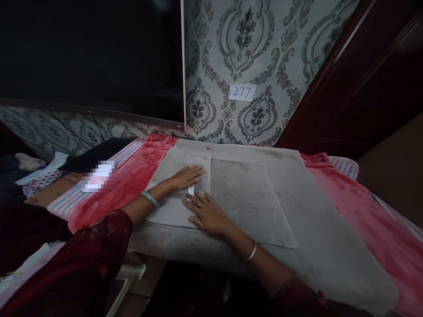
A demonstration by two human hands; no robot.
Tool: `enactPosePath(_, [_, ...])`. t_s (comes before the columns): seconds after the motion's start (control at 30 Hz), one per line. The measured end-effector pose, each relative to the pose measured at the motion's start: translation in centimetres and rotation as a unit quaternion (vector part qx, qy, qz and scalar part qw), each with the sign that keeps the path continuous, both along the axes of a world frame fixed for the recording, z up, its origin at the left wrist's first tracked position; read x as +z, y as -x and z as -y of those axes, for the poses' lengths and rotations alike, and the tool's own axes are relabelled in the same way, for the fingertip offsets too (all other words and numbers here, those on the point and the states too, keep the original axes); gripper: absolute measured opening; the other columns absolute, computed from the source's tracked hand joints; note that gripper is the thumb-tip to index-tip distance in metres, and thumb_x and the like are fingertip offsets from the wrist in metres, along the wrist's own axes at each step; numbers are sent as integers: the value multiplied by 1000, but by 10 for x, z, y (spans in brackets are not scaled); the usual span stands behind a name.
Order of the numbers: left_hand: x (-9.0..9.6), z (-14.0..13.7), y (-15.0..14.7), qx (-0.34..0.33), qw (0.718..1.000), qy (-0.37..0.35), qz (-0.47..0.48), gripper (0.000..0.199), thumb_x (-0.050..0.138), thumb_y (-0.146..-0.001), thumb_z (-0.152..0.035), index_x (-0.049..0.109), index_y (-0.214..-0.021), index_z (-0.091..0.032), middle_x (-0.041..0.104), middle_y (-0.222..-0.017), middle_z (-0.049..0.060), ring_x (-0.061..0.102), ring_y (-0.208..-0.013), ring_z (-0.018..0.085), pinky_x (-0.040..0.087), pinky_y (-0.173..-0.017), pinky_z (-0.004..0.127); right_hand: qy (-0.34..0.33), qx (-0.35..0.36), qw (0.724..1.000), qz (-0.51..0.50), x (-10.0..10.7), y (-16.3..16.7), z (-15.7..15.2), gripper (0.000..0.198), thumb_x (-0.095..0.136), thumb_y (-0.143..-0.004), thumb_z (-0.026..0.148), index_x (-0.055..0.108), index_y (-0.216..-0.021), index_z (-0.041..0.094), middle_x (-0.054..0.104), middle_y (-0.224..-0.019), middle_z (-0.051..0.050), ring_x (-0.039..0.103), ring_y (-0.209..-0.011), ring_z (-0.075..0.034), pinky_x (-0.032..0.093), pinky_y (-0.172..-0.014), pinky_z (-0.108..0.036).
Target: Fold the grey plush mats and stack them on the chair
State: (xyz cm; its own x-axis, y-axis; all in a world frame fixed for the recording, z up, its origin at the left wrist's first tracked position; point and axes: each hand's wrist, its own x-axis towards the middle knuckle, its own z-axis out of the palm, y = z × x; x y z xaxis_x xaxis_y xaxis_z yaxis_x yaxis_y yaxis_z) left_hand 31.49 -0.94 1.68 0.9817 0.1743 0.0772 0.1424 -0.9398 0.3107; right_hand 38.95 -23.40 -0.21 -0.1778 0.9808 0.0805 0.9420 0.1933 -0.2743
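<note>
Both hands press flat on a pale, thin sheet [173,213] at the left of the padded surface; I cannot tell whether it is paper or cloth. My left hand [185,177] lies on its upper part, fingers stretched out to the right. Lower down, my right hand [211,216] rests with fingers spread, partly over the sheet's right edge. A small white strip [191,189] shows between the two hands. To the right lies a darker grey, thin rectangular sheet [246,202], its left side meeting the pale one. Under everything is a large grey cloth [324,229].
A red plush blanket [128,180] and striped padding [69,200] show beneath the grey cloth. Behind the table is a patterned wall with a "277" label [242,92], a dark screen [92,57] at left and dark red wood [357,88] at right. Clothes [42,180] lie far left.
</note>
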Motion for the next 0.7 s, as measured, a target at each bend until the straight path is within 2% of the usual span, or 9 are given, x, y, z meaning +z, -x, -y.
enactPosePath(0.07, [-7, -10, -15, -21, 997, -37, -57, 63, 41, -101, -50, 38, -158, -23, 30, -167, 13, 21, -157, 30, 13, -125, 59, 12, -2, 1000, -19, -7, 0, 1, 61, 43, -106, 47, 31, -162, 29, 23, -171, -3, 10, -159, -26, 11, -127, -55])
enactPosePath(0.17, [-12, -26, -34, -55, 994, -68, -72, 65, 39, -101, -55, 33, -160, -28, 26, -169, 11, 17, -158, 29, 8, -125, 60, 13, -4, 999, -37, -9, -1, 3, 62, 45, -105, 47, 30, -162, 31, 21, -171, -1, 9, -159, -26, 8, -128, -55])
enactPosePath(0.37, [-11, -67, -81, -58, 994, -73, -64, 63, 42, -100, -58, 38, -158, -33, 28, -169, 8, 19, -158, 32, 9, -124, 61, 23, -1, 998, -67, -3, -2, 5, 64, 46, -104, 48, 27, -163, 32, 19, -171, 1, 6, -159, -25, 5, -129, -54])
enactPosePath(0.5, [-13, -84, -110, -44, 994, -57, -81, 66, 39, -101, -58, 33, -160, -31, 29, -169, 9, 21, -157, 33, 12, -123, 61, 35, -2, 995, -92, 1, -2, 6, 63, 45, -105, 49, 27, -163, 33, 19, -171, 1, 7, -159, -25, 4, -130, -54])
enactPosePath(0.7, [-19, -90, -117, -35, 997, -42, -61, 66, 34, -102, -56, 31, -161, -27, 30, -168, 9, 21, -157, 29, 14, -124, 55, 37, -1, 993, -113, 3, -4, 8, 63, 44, -105, 50, 27, -163, 32, 18, -171, 1, 6, -159, -24, 4, -130, -54])
